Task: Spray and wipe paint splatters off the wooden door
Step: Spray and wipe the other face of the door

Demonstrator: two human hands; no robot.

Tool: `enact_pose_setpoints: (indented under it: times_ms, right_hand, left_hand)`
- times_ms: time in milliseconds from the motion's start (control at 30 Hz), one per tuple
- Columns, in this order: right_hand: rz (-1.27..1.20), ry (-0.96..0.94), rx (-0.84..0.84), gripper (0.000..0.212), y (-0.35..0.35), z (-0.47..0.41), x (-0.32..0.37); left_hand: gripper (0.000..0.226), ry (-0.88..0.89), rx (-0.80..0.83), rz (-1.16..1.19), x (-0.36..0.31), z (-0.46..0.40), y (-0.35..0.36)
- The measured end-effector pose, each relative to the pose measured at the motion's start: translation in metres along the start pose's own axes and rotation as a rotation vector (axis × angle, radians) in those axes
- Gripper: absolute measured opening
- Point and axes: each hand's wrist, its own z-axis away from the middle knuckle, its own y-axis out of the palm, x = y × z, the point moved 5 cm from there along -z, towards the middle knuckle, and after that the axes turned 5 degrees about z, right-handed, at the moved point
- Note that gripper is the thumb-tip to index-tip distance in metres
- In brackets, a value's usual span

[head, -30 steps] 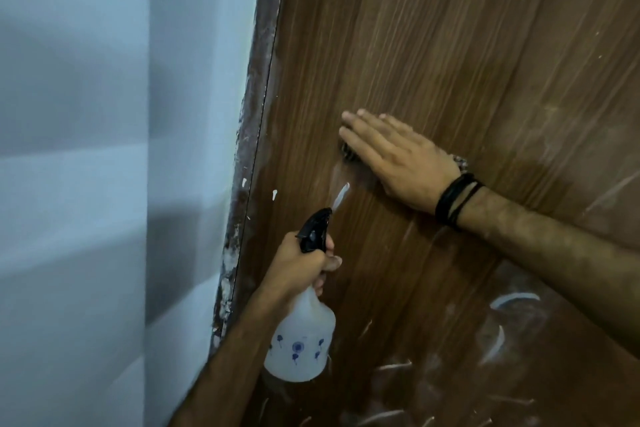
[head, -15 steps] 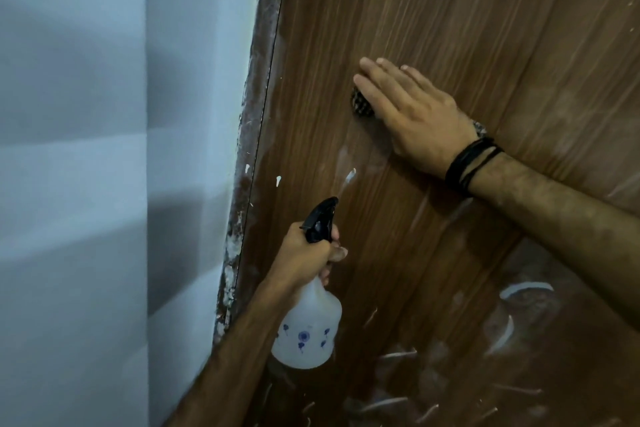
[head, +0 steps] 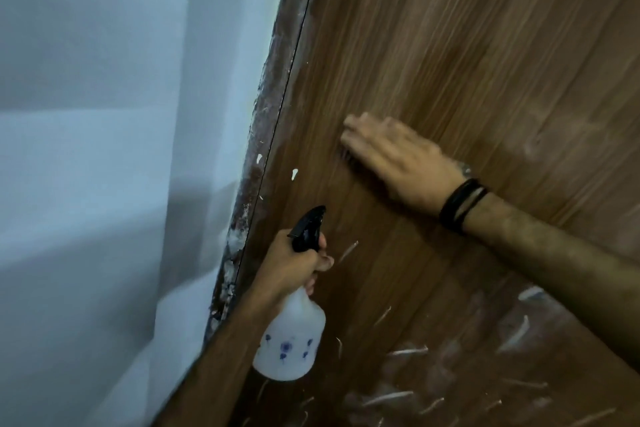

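Head view (the only 1): the wooden door (head: pixel 467 45) fills the right side of the frame, its hinge-side edge running steeply up beside the pale wall (head: pixel 104 114). The right hand (head: pixel 398 163) lies against the door with fingers stretched out toward that edge; it is blurred, so whether a pad or cloth sits under the fingers cannot be told, and its grip reads as released, flat on the wood. 2 black bands (head: pixel 460 204) circle its wrist.

The left hand (head: pixel 294 263) is below and nearer the door's edge, its grip clenched around the neck of the spray bottle (head: pixel 291 340), a translucent white body with small blue marks hanging downward and a black nozzle (head: pixel 308 222) tilted up at the door.

The relation that matters: a white paint splatter (head: pixel 294 174) sits on the door above the nozzle and just left of the right fingertips, between both hands. The nozzle's long axis already points roughly toward it, so the left hand looks better placed to wet it, the right to rub it. Many more streaks (head: pixel 408 352) lie lower on the door, so the job seems far from finished.
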Motion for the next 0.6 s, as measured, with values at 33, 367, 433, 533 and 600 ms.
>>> enact_pose_setpoints:
  times_ms: [33,367,433,533,600]
  right_hand:
    - [-0.013,0.093,-0.024,0.068,-0.008,-0.007,-0.019]
    - [0.031,-0.018,0.046,0.063,0.019,-0.014,0.038]
    - [0.038,-0.124,0.097,0.058,0.029,-0.010,0.062]
    - [0.040,-0.121,0.114,0.064,0.028,-0.022,0.055]
    - [0.014,-0.009,0.062,0.068,0.018,-0.043,0.032]
  left_hand:
    - [0.018,-0.004,-0.001,-0.004,0.000,-0.001,-0.002]
    - [0.021,0.028,-0.110,0.083,-0.008,-0.008,-0.037]
    - [0.021,0.006,-0.119,0.066,-0.005,-0.008,-0.043]
    - [0.024,-0.020,-0.130,0.050,-0.003,-0.011,-0.050]
    - [0.024,-0.021,-0.136,0.045,-0.004,-0.014,-0.052]
